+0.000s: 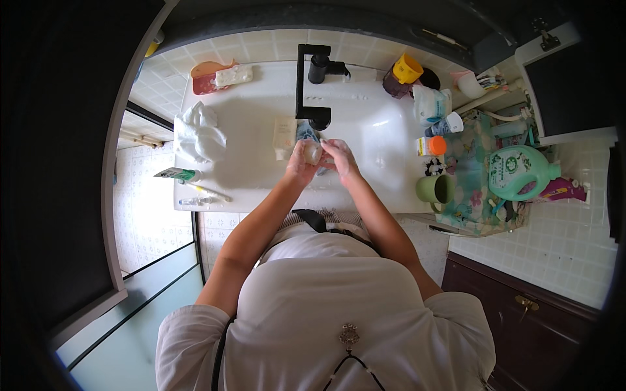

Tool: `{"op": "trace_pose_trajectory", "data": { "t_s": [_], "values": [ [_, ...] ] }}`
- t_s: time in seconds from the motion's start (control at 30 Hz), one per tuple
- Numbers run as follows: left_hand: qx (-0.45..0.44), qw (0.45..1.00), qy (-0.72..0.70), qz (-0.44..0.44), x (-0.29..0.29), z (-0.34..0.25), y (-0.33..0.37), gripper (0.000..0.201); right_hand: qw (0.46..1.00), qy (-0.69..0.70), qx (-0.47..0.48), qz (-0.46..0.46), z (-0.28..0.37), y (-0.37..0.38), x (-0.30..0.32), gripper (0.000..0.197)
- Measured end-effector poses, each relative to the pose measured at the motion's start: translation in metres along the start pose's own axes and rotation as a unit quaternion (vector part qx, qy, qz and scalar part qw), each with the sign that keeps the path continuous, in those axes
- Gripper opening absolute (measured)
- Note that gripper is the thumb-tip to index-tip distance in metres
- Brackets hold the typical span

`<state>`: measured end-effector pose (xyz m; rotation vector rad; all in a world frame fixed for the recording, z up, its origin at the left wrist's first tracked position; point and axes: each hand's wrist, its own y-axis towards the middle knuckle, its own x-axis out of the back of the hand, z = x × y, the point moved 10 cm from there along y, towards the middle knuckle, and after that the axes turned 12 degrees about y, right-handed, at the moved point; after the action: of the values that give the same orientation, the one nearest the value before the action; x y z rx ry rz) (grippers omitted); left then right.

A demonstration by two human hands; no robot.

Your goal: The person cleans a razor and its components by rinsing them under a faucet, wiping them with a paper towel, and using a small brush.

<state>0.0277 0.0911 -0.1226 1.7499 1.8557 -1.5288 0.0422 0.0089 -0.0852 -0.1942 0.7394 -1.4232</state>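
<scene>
Hands (left point(302, 161), right point(339, 156)) clasp upright pale soap bar point(313, 152).

1. Bright daylight floods the white basin point(385, 137), blowing it out to near-featureless glare.
2. Soft shadows fall under the black tap point(313, 85) and the white cloth point(199, 133).
3. Both far sides sink into black vignette.
4. Fisheye bends the wall tiles point(561, 241) and the door frame point(117, 195) towards the rim.
5. Small items at right look soft.

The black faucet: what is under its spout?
Under the black faucet both hands meet, the left hand and right hand around a pale bar of soap. They cover the basin beneath.
</scene>
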Motion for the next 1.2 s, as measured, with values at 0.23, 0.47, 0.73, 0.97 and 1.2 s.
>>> {"op": "trace_pose_trajectory", "data": {
  "t_s": [0.23, 0.47, 0.73, 0.97, 1.2],
  "values": [
    [-0.071, 0.987, 0.092, -0.111, 0.013, -0.016, -0.004, 0.023, 0.992, -0.121, 0.018, 0.008, -0.01, -0.003, -0.011, 0.058],
    [-0.163, 0.968, 0.183, -0.051, -0.002, -0.038, -0.008, 0.03, 0.996, -0.016, -0.079, 0.033, -0.018, -0.006, -0.022, 0.053],
    [-0.051, 0.966, 0.252, 0.02, -0.027, -0.014, -0.015, 0.037, 0.994, 0.068, 0.069, -0.058, -0.019, 0.017, 0.018, 0.044],
    [-0.114, 0.937, 0.331, 0.011, -0.026, -0.014, -0.024, 0.061, 0.991, 0.122, -0.021, -0.054, -0.012, 0.003, 0.011, 0.046],
    [-0.244, 0.796, 0.551, 0.055, -0.03, -0.035, -0.022, 0.069, 0.987, 0.154, -0.04, 0.03, -0.011, -0.002, -0.003, 0.041]
  ]
}}
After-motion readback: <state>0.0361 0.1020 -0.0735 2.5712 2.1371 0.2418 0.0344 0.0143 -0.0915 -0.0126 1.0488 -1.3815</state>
